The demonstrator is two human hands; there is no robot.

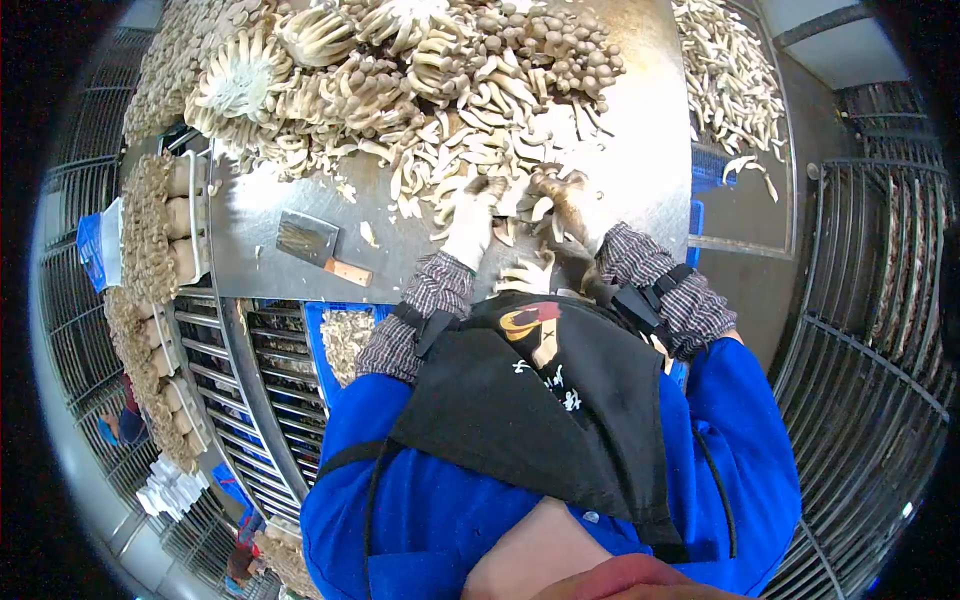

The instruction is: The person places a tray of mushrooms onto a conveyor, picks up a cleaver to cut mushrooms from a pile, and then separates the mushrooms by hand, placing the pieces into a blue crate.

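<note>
My left hand [468, 228], in a whitish glove with darkened fingers, rests at the near edge of a heap of loose mushrooms [480, 150]. Its fingers are curled, and what they hold is hidden. Close beside it, my right hand [585, 208], gloved and brown-stained, has its fingers bent around mushrooms, with a pale stem showing at its inner side. A few loose mushrooms [525, 275] lie between my forearms, against the black apron [540, 400]. Whole mushroom clusters [245, 85] with pale cut bases are piled behind the loose ones.
A cleaver [308, 240] with a wooden handle lies on the metal table [270, 205] at left. More loose mushrooms [735, 90] fill a container at the right. Mushroom bottles [180, 215] stand in racks at left. Below the table edge is a blue crate [318, 345] of scraps.
</note>
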